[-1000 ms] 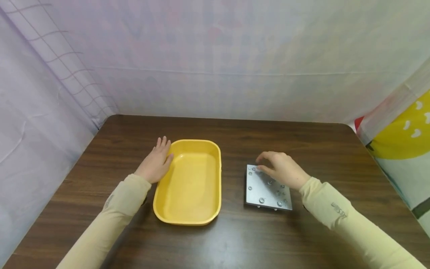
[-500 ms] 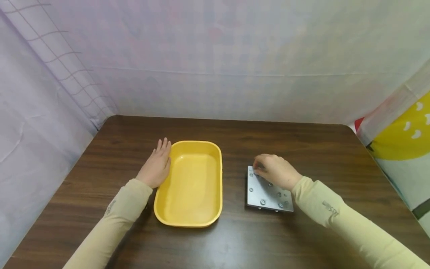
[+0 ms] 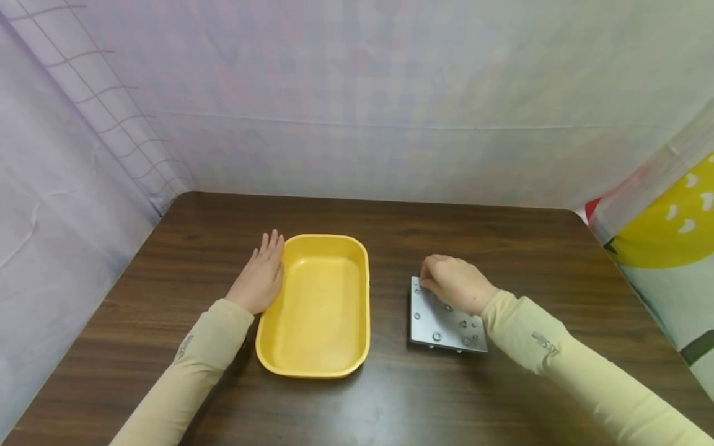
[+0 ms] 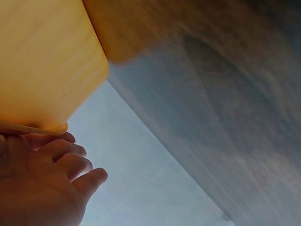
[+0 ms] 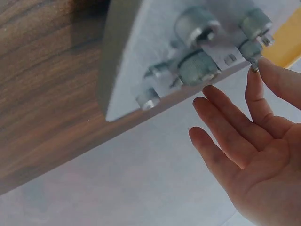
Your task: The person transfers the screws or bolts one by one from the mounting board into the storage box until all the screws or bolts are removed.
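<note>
A yellow plastic tray [image 3: 318, 310] lies on the table with nothing inside it. Along its left rim rests my left hand [image 3: 259, 275], fingers straight; the left wrist view shows this hand [image 4: 47, 179] against the tray's edge [image 4: 35, 129]. To the right, a square metal plate [image 3: 437, 319] carries several bolts. My right hand [image 3: 460, 285] is over its far part. In the right wrist view, thumb and index finger of the right hand [image 5: 254, 160] pinch a small screw [image 5: 254, 67] at the plate's far left corner, the other fingers held loosely out. Larger socket-head bolts [image 5: 195, 26] stand nearby.
The dark wooden table [image 3: 379, 223] ends at a pale curtain [image 3: 357, 124] behind. A strip of bare tabletop separates the tray and the plate. A cloth with a yellow print [image 3: 675, 223] hangs at the right.
My right hand has moved slightly left, and its thumb and index finger have closed on the small screw. My left thumb has drawn back from inside the tray to its rim.
</note>
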### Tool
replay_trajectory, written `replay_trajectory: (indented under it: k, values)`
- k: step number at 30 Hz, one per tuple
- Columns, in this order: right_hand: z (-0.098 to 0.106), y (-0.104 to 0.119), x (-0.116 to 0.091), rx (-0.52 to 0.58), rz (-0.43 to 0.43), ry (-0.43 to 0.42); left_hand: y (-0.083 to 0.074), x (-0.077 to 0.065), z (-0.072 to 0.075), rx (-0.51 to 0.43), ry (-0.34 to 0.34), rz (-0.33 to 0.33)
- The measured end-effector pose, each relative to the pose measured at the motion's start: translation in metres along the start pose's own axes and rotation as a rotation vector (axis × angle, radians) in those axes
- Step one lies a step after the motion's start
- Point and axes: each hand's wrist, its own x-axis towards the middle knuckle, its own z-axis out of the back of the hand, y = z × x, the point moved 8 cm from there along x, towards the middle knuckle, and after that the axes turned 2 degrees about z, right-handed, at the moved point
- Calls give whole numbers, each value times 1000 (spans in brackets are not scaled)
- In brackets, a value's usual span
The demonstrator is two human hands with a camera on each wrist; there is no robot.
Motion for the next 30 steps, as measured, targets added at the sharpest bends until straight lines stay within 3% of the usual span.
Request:
replay_trajectory:
  k: [6,12,17,25,30]
  values:
    - [17,9,-1,-25,64,-70,0,0,0,-13,-4,-6]
    - [38,33,8,1,129,-128,0,0,0,-18,5,-2]
    - [43,60,28,17,156,-95,1,0,-1,-13,5,7]
    - [45,102,57,4,279,-81,0,1,-1,5,0,14]
    - [39,115,71,-1,286,-3,-2,2,-1,12,0,21]
